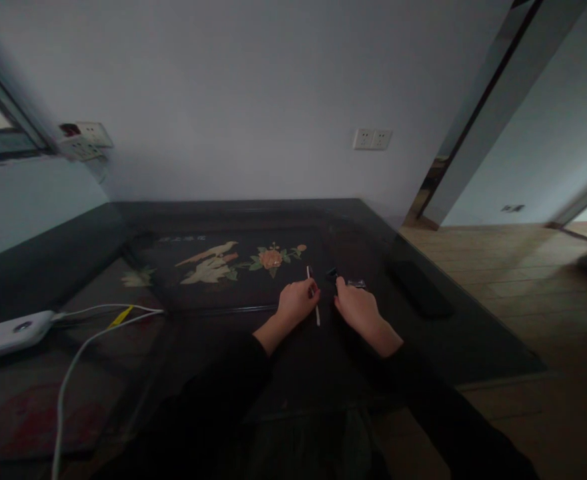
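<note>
One thin white stick (313, 293) pinched in my left hand (297, 301), mid-shaft, over the dark inlaid table (173, 313). Looks light and stiff, likely snaps if bent; hold near the middle. My right hand (357, 308) is curled on one small dark item (331, 273); too dim to identify, grip unclear. Also: one white power strip (8, 333), two white cables (98, 327), two wall sockets (372, 139).

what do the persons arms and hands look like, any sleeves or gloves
Both arms are covered in long dark, near-black sleeves that end at the wrists. The left hand and right hand are bare: no gloves. The picture is too dim to show any rings, watch or markings on the sleeves.
</note>
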